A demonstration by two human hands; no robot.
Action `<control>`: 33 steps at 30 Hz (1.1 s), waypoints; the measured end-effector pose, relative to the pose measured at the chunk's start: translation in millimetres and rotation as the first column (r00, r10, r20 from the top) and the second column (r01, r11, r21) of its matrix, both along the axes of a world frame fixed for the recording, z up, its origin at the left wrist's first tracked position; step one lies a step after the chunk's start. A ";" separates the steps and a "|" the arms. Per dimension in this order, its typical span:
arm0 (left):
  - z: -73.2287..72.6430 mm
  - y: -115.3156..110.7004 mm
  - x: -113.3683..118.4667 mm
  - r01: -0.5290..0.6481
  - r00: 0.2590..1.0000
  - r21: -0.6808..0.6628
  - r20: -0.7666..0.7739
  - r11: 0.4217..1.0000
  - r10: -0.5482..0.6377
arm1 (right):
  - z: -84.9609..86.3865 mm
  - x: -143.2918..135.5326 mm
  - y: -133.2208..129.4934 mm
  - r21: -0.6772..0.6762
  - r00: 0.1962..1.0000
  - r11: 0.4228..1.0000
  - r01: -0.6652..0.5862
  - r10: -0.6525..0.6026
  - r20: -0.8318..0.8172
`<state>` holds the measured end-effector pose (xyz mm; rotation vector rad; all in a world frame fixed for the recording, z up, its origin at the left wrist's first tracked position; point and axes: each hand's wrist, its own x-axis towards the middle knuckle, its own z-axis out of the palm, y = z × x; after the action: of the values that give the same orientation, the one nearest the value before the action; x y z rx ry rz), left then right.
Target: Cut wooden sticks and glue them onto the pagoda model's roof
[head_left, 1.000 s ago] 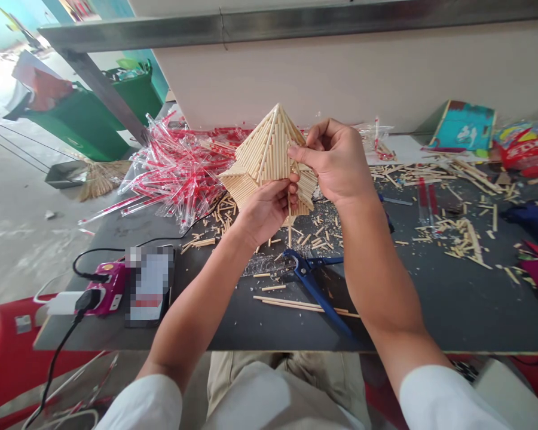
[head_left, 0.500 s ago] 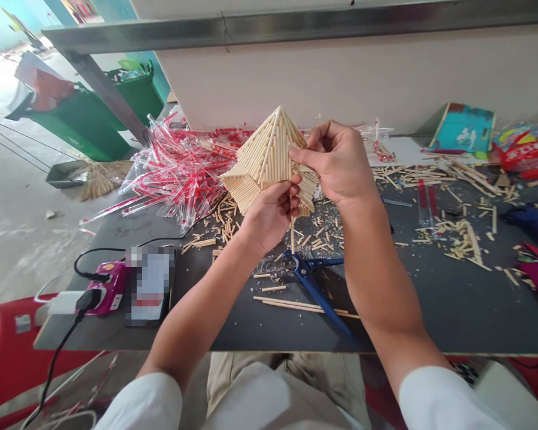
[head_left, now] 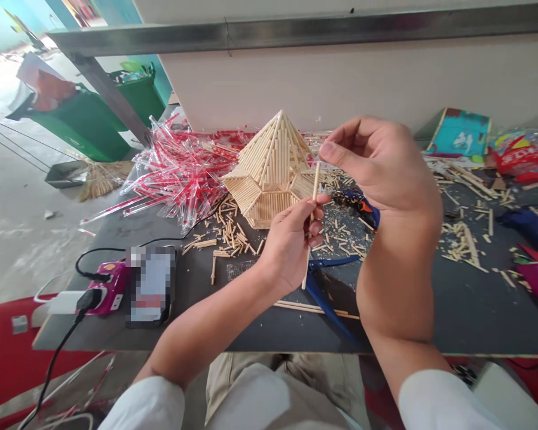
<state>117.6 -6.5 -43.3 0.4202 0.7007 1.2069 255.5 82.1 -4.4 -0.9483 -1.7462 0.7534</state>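
Pale wooden-stick model with a pointed, ribbed roof [head_left: 269,152] stands on the dark grey tabletop [head_left: 475,310] at the centre of the frame. Just right of it, the left hand [head_left: 291,245] is closed around a thin, straight, pale wooden stick [head_left: 317,182], held nearly upright with its top leaning slightly right. The right hand [head_left: 381,161] is raised right of centre, fingers curled and thumb near the stick's upper end; whether it pinches anything cannot be told. Blue-handled metal pliers [head_left: 336,261] lie below centre, and a heap of red-and-clear plastic sleeves [head_left: 183,170] fills the area left of the model.
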 end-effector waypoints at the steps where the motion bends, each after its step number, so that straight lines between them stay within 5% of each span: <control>1: -0.1 -1.0 0.6 0.013 0.999 0.025 -0.032 1.000 -0.012 | 2.9 2.4 -3.7 0.015 1.000 1.000 0.011 -0.011 0.018; 7: -6.2 10.4 -9.6 0.181 0.921 0.323 -0.387 0.929 -0.045 | 14.7 19.8 -24.9 0.002 0.968 0.997 -0.077 0.074 0.239; 13: -13.1 12.8 -30.4 0.409 0.650 0.510 -0.745 0.757 0.151 | 9.1 27.0 -43.3 -0.234 0.907 0.959 -0.158 0.234 0.349; 16: -30.2 -1.4 -40.6 0.516 0.464 0.524 -0.836 0.678 0.293 | -12.5 23.1 -57.1 -0.288 0.864 0.951 -0.112 0.236 0.444; 20: -67.4 -18.1 -54.7 0.731 0.093 0.398 -0.862 0.553 0.498 | -65.6 17.1 -77.5 -0.368 0.775 0.921 -0.127 0.324 0.543; 23: -90.3 -16.4 -62.2 0.826 -0.081 0.303 -0.771 0.476 0.631 | -106.1 13.8 -84.8 -0.331 0.833 0.937 -0.111 0.270 0.483; 27: -105.3 -5.8 -65.9 0.828 -0.126 0.317 -0.699 0.463 0.704 | -133.8 9.1 -85.2 -0.239 0.891 0.970 -0.029 0.133 0.433; 33: -114.0 -3.4 -68.5 0.787 -0.110 0.376 -0.695 0.489 0.711 | -144.5 0.9 -86.2 -0.103 0.910 0.994 -0.043 0.082 0.406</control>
<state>49.1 -9.8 -157.3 2.7490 1.2723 0.7065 256.5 -4.2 -148.9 -1.1825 -2.1295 0.7160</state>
